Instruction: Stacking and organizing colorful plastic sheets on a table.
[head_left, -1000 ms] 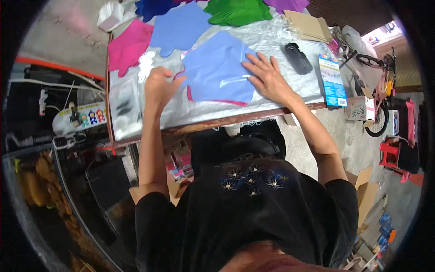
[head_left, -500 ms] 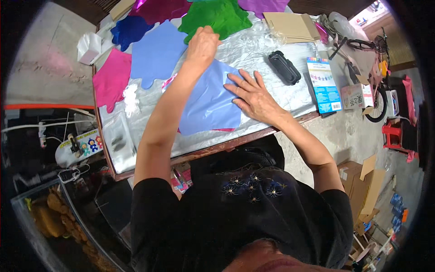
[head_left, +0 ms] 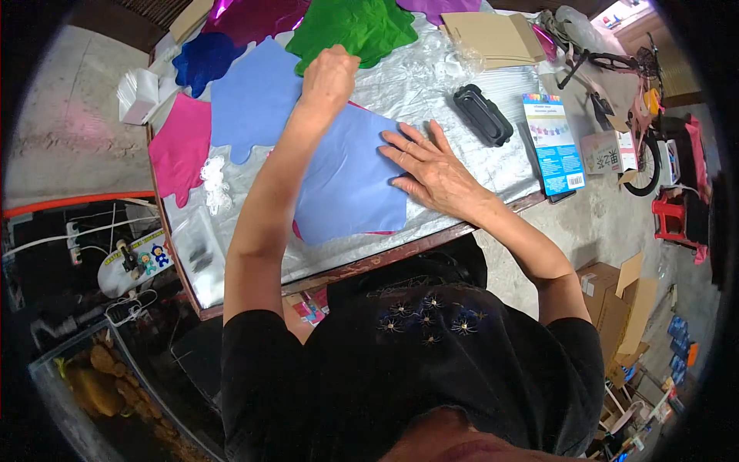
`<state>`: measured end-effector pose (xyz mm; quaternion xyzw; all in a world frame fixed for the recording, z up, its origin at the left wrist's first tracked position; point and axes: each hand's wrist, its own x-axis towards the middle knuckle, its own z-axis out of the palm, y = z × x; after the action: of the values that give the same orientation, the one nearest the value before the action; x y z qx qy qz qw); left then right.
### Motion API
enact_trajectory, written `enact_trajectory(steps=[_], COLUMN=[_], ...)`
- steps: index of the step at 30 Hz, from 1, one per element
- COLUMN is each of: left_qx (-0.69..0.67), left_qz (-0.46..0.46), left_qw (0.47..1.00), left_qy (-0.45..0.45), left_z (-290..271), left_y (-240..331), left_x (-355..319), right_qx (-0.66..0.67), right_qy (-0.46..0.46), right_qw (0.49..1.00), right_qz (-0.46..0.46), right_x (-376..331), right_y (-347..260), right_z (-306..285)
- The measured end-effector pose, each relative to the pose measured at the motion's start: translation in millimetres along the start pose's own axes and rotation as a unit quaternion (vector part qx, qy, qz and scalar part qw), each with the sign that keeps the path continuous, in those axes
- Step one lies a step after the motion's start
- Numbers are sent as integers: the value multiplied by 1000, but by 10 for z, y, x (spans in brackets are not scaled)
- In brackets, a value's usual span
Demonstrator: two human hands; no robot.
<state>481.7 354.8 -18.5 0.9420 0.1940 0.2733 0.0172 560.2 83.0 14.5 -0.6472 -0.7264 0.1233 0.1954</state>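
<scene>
A light-blue sheet with a smooth, slightly glossy face and lobed edges lies flat on the table in front of me. Slivers of pink show from under its edges. My right hand rests flat on its right side, fingers spread. At its far end, close to the green shiny sheet, my left hand is closed with the fingers curled down; what they grip is hidden. My left forearm crosses the sheet's left side. Another light-blue sheet and a pink one lie to the left.
A silvery cover lines the table. On it are white string, a black oblong case, brown cardboard, a blue-and-white package, and dark-blue and magenta sheets. A bicycle stands at the right.
The near light-blue sheet lies smoother, with fewer wrinkles. My left hand has shifted slightly to the left; my right hand stays flat on the sheet. The whole view has shifted a little.
</scene>
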Motion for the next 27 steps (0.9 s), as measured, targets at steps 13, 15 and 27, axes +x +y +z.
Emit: enact_trajectory(steps=[13, 15, 27], left_qx=[-449, -467, -168], left_qz=[-356, -376, -148], left_qw=[811, 791, 974], left_qy=[-116, -126, 26], left_z=[117, 63, -826], left_y=[-436, -435, -150], left_x=[159, 200, 838], right_qx=[-80, -139, -165], right_qy=[122, 159, 121], right_qw=[989, 977, 973], right_qz=[-25, -29, 110], right_x=[885, 1144, 1887], right_y=[550, 755, 985], right_z=[-164, -32, 157])
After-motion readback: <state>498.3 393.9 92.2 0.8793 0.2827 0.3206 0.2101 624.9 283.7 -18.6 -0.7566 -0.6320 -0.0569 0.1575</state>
